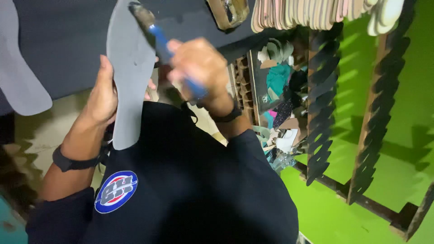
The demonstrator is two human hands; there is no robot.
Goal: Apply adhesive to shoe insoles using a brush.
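My left hand [103, 95] grips a long grey shoe sole [130, 77] from behind and holds it upright in front of my dark shirt. My right hand [199, 65] is closed around the blue handle of a brush [156, 34]. The brush's dark bristle head rests on the upper part of the sole. Both wrists wear dark bands.
Another grey sole [20, 77] lies on a dark surface at the left. A can [229, 11] sits at the top edge. A dark notched wooden rack [375, 113] stands against a green wall at the right, with pale soles [307, 13] stacked above and mixed scraps [280, 99] piled beside it.
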